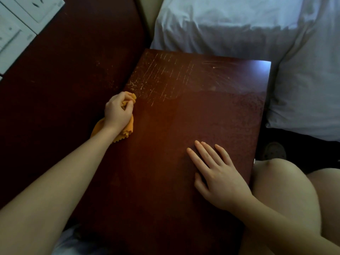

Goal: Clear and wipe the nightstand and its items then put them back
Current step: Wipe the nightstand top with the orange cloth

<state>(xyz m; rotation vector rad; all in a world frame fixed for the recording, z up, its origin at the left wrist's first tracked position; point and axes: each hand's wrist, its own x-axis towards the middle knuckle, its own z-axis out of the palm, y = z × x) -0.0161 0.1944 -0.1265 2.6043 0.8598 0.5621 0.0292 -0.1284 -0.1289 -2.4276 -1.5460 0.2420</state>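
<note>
The nightstand stood bare before me, so I judged the wiping step was in hand. At its left edge my left hand had its fingers curled tight round the bunched cloth. My right hand lay flat on its near right part, fingers straight, holding nothing. Next, I judged, the cloth needed to sweep across the top toward the pale scratches at its far end. I could read no writing, not even on the switch plates beyond its far left corner.

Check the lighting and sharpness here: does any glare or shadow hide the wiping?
Head view: dim overall with a warm cast, and a pale glare patch on the far right corner of the nightstand, whose near end sinks into deep shadow. Head view: the left hand gripping the orange cloth and the flat right hand stay readable, only slightly soft.
</note>
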